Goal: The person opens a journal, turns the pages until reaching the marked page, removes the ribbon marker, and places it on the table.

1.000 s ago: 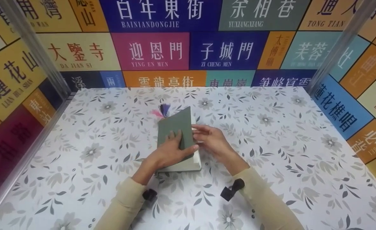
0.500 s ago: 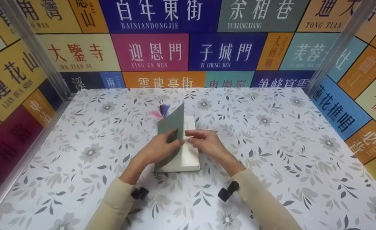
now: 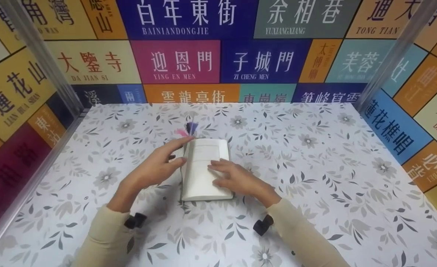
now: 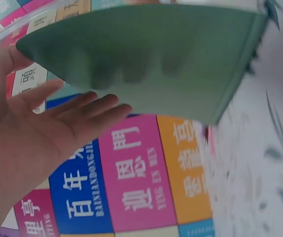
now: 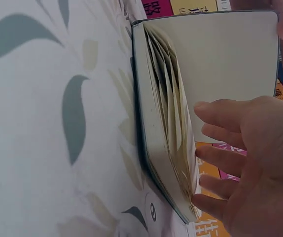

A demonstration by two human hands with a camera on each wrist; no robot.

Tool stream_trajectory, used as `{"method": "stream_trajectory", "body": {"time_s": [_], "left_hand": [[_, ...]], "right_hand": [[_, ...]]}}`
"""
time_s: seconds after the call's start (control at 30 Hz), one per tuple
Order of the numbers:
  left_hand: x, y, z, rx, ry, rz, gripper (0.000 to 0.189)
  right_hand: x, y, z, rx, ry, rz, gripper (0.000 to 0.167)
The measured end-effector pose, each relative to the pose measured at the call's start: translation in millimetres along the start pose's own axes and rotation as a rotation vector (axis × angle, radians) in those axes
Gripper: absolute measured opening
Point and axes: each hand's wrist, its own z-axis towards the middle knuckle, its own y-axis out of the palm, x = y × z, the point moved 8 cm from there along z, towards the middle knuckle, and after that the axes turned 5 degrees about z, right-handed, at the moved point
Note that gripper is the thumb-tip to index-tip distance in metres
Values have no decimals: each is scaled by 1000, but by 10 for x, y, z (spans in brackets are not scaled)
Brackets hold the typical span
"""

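A green-covered notebook [image 3: 205, 178] lies on the table with its cream pages facing up. Its front cover [image 4: 156, 59] stands raised on the left side, almost edge-on in the head view. My left hand [image 3: 153, 167] is at this cover, its thumb and forefinger spread along the edge; in the left wrist view the fingers stretch out beside the green outer face. My right hand [image 3: 240, 180] reaches over the right part of the page, fingers spread and nearly straight. In the right wrist view its fingertips [image 5: 200, 153] are right at the loose, fanned pages [image 5: 173, 113].
Pink and purple tassels [image 3: 190, 129] stick out past the notebook's far left corner. A floral cloth [image 3: 307, 222] covers the table. Behind it stands a wall [image 3: 177, 61] of coloured sign panels. Both wrists carry small black camera mounts [image 3: 263, 224].
The cover has swung up and to the left, baring the pages. My left hand has moved left with it, and my right hand has shifted left over the page.
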Motion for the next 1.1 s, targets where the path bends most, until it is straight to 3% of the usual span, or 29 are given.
{"method": "stream_trajectory", "body": {"time_s": [0.2,0.47,0.57,0.73,0.93,1.1], "left_hand": [[-140,-228,-172,15,17,95,52],[-372,-449,-396,21,-33,243,53],[-446,-459,-461,15,-90,282,54],[-599,-354,-483,-20,-251,401,59],[-850,-55,-429,-126,-425,567,77],[-912,215,-353,-206,-455,577,83]], "right_hand": [[17,94,-14,-90,43,-55,61],[15,139,-16,-129,67,-75,63],[29,144,-16,-129,90,-81,62],[50,142,-15,-131,112,-117,62],[89,164,-5,-136,137,-167,64],[84,179,-8,-142,105,-214,63]]}}
